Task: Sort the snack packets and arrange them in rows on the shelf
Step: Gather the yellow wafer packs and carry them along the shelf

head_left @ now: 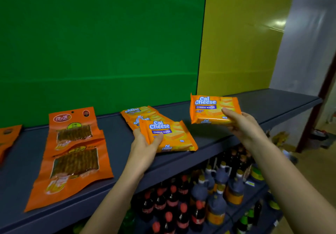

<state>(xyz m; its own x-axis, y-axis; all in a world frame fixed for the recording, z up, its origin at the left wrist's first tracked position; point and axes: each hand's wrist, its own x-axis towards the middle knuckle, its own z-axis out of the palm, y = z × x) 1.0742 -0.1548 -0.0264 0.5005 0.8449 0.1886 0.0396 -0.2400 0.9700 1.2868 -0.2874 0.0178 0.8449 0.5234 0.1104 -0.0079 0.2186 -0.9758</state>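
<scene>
My right hand (241,126) holds an orange Cal Cheese wafer packet (209,108) by its lower right corner, lifted above the grey shelf (118,142). My left hand (145,146) grips the left edge of another Cal Cheese packet (174,137) lying near the shelf's front edge. Behind it, more Cal Cheese packets (141,114) lie overlapped in a row running toward the back. Two long orange snack pouches with clear windows (74,151) lie overlapped on the shelf's left part.
Another orange pouch (8,137) shows at the far left edge. A green panel (100,42) and a yellow panel (240,42) back the shelf. Below it, a lower shelf holds dark bottles with red caps (171,201) and sauce bottles (218,188).
</scene>
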